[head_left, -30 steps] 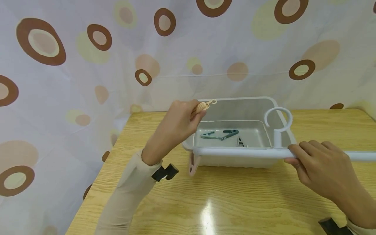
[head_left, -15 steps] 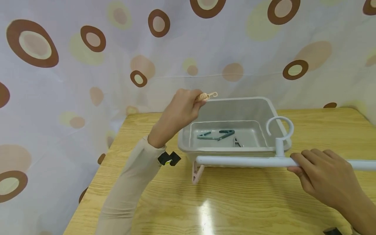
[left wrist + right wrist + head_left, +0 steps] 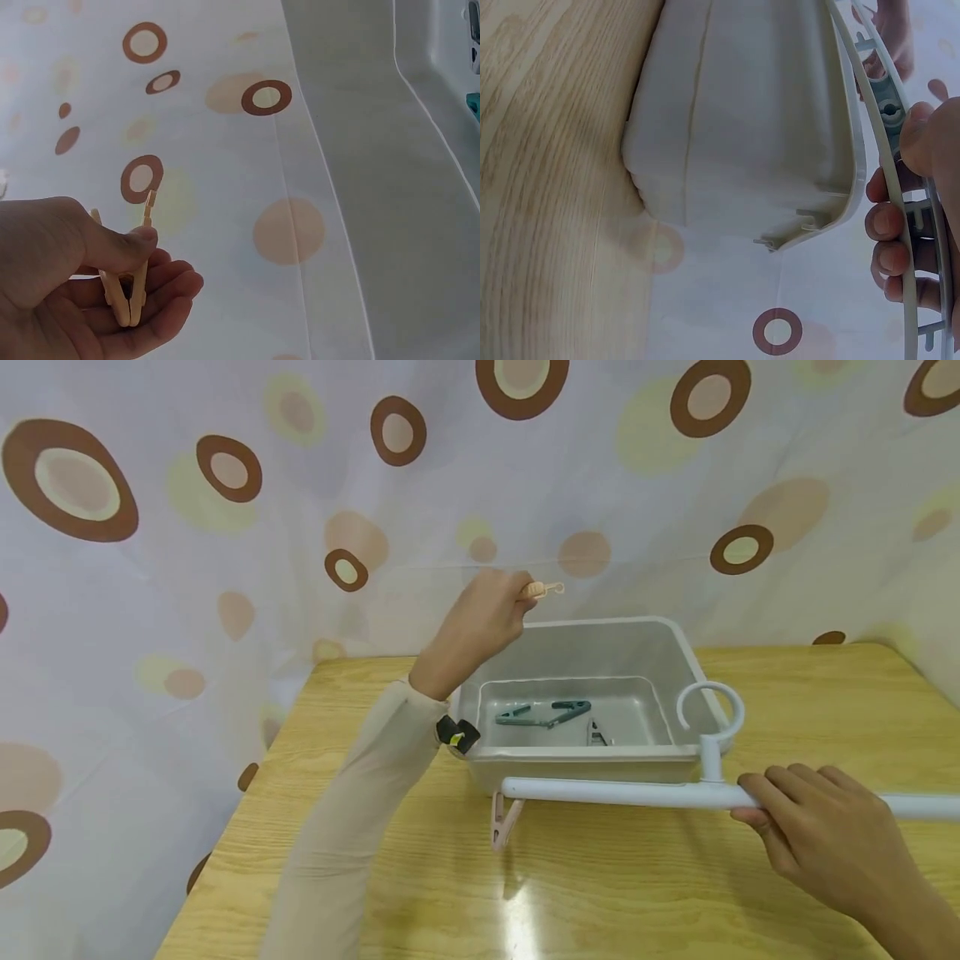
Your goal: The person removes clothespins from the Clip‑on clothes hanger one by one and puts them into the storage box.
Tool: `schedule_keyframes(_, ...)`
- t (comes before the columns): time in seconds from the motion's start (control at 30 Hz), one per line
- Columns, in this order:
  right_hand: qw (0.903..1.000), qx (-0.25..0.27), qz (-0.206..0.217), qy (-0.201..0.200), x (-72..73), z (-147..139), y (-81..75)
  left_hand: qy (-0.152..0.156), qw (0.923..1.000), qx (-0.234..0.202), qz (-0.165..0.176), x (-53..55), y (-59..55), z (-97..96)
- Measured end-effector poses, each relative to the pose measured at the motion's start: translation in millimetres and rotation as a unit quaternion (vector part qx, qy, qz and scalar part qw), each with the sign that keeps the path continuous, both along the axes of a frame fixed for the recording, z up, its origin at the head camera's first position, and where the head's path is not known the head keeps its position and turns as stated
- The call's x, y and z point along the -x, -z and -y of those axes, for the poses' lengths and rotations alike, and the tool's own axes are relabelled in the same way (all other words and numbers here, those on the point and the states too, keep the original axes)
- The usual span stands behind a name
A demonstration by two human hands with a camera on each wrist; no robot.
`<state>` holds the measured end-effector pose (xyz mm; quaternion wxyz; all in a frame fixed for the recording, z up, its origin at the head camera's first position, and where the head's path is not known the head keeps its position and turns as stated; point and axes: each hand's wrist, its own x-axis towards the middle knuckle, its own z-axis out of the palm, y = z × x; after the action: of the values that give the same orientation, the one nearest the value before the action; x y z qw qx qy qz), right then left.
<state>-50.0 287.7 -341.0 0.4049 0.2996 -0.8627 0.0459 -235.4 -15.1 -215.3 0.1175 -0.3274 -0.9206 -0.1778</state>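
Note:
My left hand [image 3: 480,627] is raised over the back left of the bin and pinches a peach clothespin [image 3: 536,591] with a small hooked end. In the left wrist view the clothespin [image 3: 135,298] lies between the thumb and the curled fingers. My right hand [image 3: 832,839] grips the bar of a pale blue clothes hanger [image 3: 615,792], just right of its round hook [image 3: 740,710]. The right wrist view shows fingers wrapped round the ribbed hanger [image 3: 910,315]. From the bar's left end hangs a pink clothespin [image 3: 498,831].
A grey plastic bin [image 3: 585,752] stands on the wooden table [image 3: 420,877], behind the hanger. Inside it lie teal clothespins [image 3: 572,712] and a grey clothespin [image 3: 596,732]. A spotted cloth [image 3: 450,493] hangs behind the table.
My left hand has risen and moved slightly right with the peach clothespin. The hanger sits lower in the head view, now in front of the bin's near rim, while the right hand still grips it.

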Motion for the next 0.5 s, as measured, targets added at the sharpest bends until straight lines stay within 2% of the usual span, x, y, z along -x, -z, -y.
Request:
schedule_keyframes(0.13, 0.9999, 0.005, 0.009, 0.004, -2.2, -2, 3.6, -0.006, 1.0000, 0.006, 0.004, 13.1, 3.1, -6.6)
schedule_keyframes(0.37, 0.9993, 0.001, 0.035, 0.015, -5.3, -2, 6.4, 0.005, 0.9999, 0.008, -0.001, 25.0, 18.1, -11.3)
schedule_keyframes(0.5, 0.9990, 0.001, 0.040, 0.019, -5.4, -3, 7.8, 0.011, 0.9999, 0.009, -0.008, 31.1, 22.6, -14.4)
